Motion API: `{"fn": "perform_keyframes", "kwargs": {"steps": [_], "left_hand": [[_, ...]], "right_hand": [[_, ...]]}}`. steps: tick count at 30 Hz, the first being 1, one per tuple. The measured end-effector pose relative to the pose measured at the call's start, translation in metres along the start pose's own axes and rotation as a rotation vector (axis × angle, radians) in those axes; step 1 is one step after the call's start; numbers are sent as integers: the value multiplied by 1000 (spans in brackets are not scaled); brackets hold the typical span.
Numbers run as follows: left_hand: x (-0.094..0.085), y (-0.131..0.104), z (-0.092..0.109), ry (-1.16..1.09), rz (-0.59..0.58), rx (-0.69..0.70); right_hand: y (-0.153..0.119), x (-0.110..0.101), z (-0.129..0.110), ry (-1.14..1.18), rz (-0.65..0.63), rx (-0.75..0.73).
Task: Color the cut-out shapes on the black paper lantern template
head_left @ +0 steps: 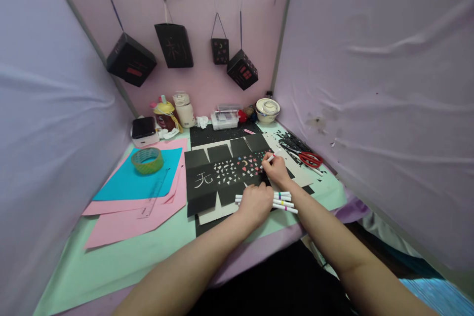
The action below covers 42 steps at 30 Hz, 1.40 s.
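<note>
Black cut paper lies flat on a pale sheet, with a character, small triangles, a moon, stars and hearts showing light or coloured through its openings. My right hand is closed around a white marker, its lower end at the coloured shapes on the paper's right part. Several white markers with coloured bands lie under my left hand. Its fingers are curled over them, the hand resting at the paper's near edge.
Blue paper, pink sheets, a tape roll and a clear ruler lie left. Red-handled scissors and black scraps are right. A bottle, plastic box and bowl stand behind; black lanterns hang above.
</note>
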State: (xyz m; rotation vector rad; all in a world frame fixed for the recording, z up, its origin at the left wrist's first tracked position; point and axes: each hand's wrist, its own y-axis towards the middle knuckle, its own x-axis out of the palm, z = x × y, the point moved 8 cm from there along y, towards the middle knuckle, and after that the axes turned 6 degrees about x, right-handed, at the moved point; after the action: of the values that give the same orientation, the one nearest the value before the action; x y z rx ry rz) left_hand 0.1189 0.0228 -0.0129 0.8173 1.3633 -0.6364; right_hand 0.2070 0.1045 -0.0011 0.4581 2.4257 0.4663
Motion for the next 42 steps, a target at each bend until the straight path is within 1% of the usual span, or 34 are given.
{"fn": "perform_keyframes", "kwargs": {"steps": [6,8,12,18,23,27,31,36,39,42], "left_hand": [[0,0,0,-8,-15,-4],[0,0,0,-15,-24,-9],[0,-1,0,-18,-27,-8],[0,0,0,-9,-13,-5],[-1,-1,0,-17,-31,-7],[0,-1,-1,-18,-47,-16],[0,0,0,-7,-24,-11],[1,0,0,8,-4,2],[1,0,0,7,3,5],[1,0,0,1,1,4]], "right_hand": [[-1,7,-1,-18,-82,-6],[-1,7,1,-32,-70,6],[1,1,4,-34,1,26],[0,5,2,-23,-51,11],[1,2,5,-44,-2,22],[1,5,4,-25,-37,16],[1,3,4,-29,-20,32],[0,5,3,-10,-58,25],[0,3,4,-12,-30,31],[0,6,3,0,-65,22]]}}
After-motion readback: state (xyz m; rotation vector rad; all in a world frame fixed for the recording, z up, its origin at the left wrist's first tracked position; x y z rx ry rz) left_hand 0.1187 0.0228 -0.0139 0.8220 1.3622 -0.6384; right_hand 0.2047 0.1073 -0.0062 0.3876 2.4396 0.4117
